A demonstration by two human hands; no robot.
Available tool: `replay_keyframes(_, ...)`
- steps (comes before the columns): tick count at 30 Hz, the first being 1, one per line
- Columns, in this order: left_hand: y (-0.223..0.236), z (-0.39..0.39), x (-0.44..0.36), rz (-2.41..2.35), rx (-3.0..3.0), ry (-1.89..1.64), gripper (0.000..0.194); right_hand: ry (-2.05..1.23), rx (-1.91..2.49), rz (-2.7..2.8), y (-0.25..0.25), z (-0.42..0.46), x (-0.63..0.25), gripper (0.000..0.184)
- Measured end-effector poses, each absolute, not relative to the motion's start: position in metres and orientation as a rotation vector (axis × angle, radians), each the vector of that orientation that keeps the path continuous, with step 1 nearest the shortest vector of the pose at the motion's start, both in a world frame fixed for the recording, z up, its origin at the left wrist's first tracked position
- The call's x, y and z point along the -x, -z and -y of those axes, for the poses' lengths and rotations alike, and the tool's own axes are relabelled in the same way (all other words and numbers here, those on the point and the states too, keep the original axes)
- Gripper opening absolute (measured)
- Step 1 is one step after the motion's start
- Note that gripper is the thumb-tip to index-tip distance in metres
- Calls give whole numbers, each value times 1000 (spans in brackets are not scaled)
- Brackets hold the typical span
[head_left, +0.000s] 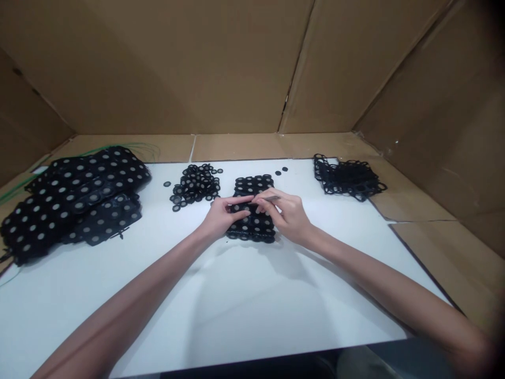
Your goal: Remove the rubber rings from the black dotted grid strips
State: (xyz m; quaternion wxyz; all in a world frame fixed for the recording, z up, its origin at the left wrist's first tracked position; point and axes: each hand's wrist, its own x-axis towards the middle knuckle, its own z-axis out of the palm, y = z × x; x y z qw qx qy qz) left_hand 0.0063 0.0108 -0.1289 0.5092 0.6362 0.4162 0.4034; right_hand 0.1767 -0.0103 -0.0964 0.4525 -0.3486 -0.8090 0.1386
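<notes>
Black rubbery washer sheet (pixel 252 229) seems light and bendy, best held at its edge; my left hand (pixel 219 217) pinches it, my right hand (pixel 286 217) grasps slim metal tweezers (pixel 271 198).

I count two hands (pixel 221 217) and one pair of tweezers (pixel 272 198) at the bench (pixel 236 295). Four heaps of black perforated pieces (pixel 195 184) lie there, plus two loose black discs (pixel 284 169).
</notes>
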Motion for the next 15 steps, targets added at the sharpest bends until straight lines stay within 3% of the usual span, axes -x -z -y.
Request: replay_keyframes(15,129,-11,-8,-995,-1385,-979,43,-258,880,2076,102,4,-168,23)
